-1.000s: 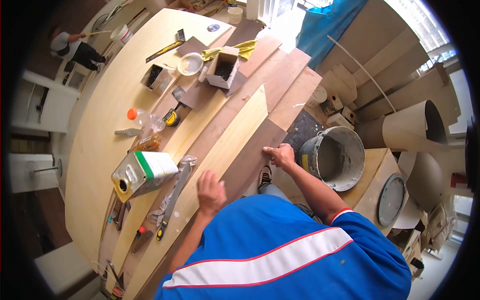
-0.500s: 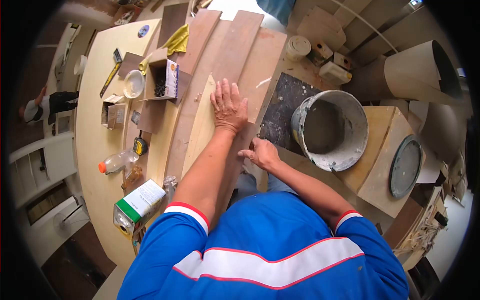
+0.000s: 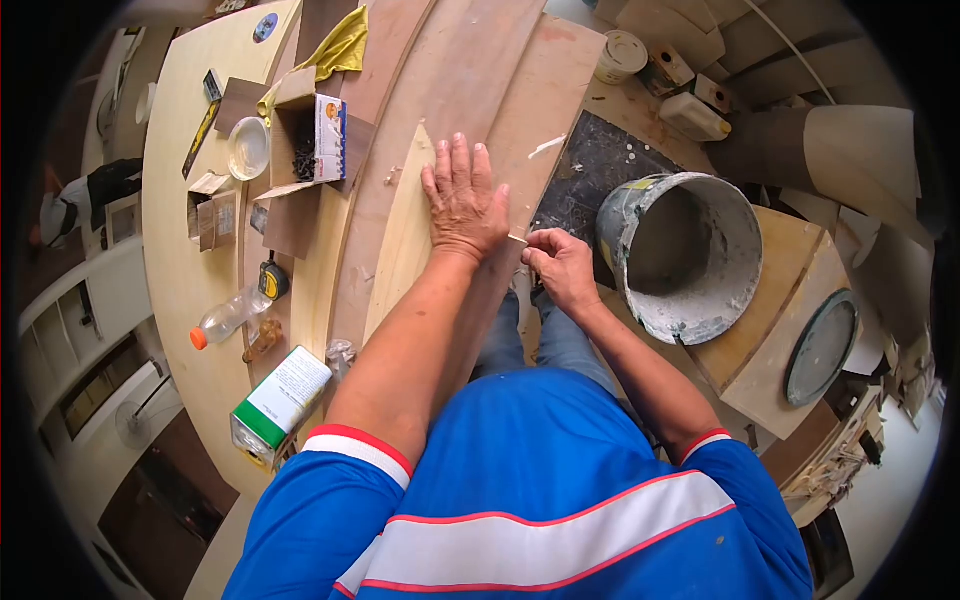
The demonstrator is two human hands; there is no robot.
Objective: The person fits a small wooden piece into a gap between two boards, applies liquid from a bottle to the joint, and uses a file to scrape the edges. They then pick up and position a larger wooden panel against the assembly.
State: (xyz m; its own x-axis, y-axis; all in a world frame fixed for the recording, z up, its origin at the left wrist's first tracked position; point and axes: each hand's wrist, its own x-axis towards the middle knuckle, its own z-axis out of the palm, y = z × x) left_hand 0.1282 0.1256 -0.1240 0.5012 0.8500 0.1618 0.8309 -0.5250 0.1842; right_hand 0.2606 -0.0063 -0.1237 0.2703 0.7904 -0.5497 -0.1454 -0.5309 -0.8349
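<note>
My left hand [image 3: 466, 205] lies flat on a brown wooden board [image 3: 455, 90], its fingers pointing away from me and slightly apart. Beside it, to the left, a pale pointed wood strip [image 3: 402, 220] rests along the board. Just past the board's right edge, my right hand [image 3: 565, 265] is closed in a pinch, with thumb and forefinger on a thin pale sliver [image 3: 516, 239] that reaches toward my left hand. A large smeared bucket [image 3: 700, 260] stands to the right of my right hand.
On the left are an open box of dark screws [image 3: 330, 138], a clear bottle [image 3: 228, 318], a tape measure [image 3: 272, 279], a green and white can [image 3: 282, 398] and a yellow cloth [image 3: 342, 45]. A round lid [image 3: 822, 347] leans at the right. A person [image 3: 88, 200] stands far left.
My right hand has risen slightly and to the right, closing on the thin sliver. My left hand stays flat on the board. The view has shifted a little.
</note>
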